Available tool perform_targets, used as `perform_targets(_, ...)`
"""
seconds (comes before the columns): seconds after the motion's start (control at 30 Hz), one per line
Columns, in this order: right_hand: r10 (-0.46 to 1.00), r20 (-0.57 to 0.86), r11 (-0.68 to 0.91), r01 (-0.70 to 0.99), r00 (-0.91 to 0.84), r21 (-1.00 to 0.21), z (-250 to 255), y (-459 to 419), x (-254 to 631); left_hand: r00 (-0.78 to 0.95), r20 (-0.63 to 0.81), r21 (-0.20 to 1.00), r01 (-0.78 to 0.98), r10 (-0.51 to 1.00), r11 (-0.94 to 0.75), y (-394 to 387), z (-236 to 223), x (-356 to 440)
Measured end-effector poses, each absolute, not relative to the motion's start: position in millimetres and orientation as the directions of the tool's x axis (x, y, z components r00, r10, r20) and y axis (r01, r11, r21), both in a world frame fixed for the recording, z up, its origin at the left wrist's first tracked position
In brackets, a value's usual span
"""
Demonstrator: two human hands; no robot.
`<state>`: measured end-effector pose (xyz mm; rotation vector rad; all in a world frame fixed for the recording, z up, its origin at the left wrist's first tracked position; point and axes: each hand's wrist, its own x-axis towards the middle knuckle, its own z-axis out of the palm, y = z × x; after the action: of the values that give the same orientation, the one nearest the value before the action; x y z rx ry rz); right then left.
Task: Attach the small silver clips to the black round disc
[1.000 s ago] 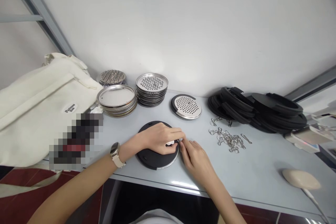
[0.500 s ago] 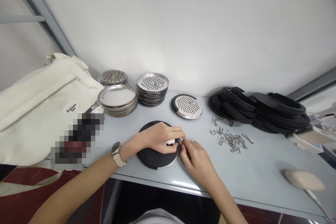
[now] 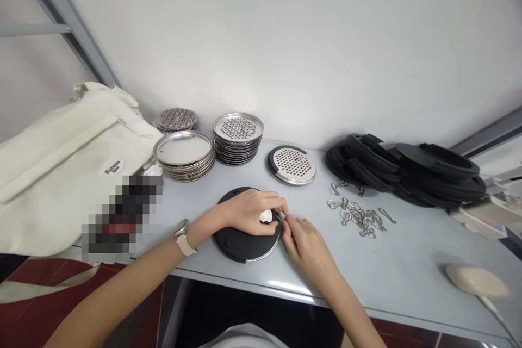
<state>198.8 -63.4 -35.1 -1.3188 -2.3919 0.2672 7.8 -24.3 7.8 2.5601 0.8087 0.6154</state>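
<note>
A round black plastic disc (image 3: pixel 238 244) with a metal plate edge showing at its front right lies flat near the table's front. My left hand (image 3: pixel 250 212) rests over it, index finger and thumb curled around a small metal wire clip (image 3: pixel 279 215) at the disc's right rim. A small white wad (image 3: pixel 266 216) shows under the left fingers; what it is I cannot make out. My right hand (image 3: pixel 305 242) pinches at the clip from the right, its fingertips hiding part of it. To the right lies a loose pile of metal wire clips (image 3: pixel 361 217).
Behind the disc lies a perforated grater plate in a black holder (image 3: pixel 293 166). Stacked grater plates (image 3: pixel 237 138) and plain metal plates (image 3: pixel 183 155) stand left of it. Black plastic rings (image 3: pixel 362 160) are heaped right. A cream bag (image 3: pixel 73 174) is at left, a beige mouse-like object (image 3: pixel 477 280) at right.
My left index finger has lifted and bent slightly, and more of the white wad and the clip shows. Both hands stay at the disc's right rim.
</note>
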Motion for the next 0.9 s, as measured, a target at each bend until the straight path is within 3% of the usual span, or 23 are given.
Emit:
perform_targets(0.3,0.838,0.255,0.545,0.767,-0.483,-0.338,-34.7,-64.0,198.7,0.71,0.321,0.644,0.322,0.627,-0.694,-16.7,3.7,8.2)
perform_targets(0.9,0.828,0.284,0.559,0.759,-0.484,-0.335,-35.2,-63.9,198.1,0.683,0.296,0.745,0.272,0.668,-0.608,-14.5,4.9,7.7)
